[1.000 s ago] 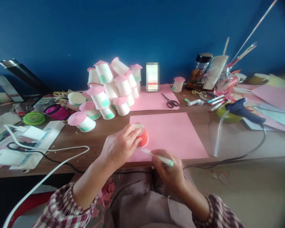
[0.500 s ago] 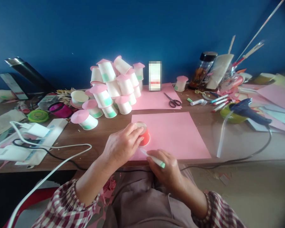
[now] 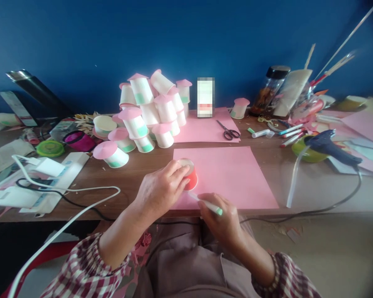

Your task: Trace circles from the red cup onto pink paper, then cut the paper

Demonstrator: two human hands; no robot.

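A red paper cup stands upside down on the left part of a pink sheet of paper. My left hand grips it from the left, fingers over its pale base and side. In my right hand is a white marker with a green end, held like a pen. Its tip points at the paper by the cup's lower rim; whether it touches I cannot tell. Behind the sheet lie black-handled scissors on more pink paper.
Several white cups with pink paper tops are piled at back left. A power strip with chargers and cables lies left. To the right are a glue gun, several markers and a black-lidded bottle. A pixelated upright rectangle stands behind.
My right hand and the marker have shifted slightly right along the cup's near rim. My left hand keeps its hold on the cup. The whole view has moved a little.
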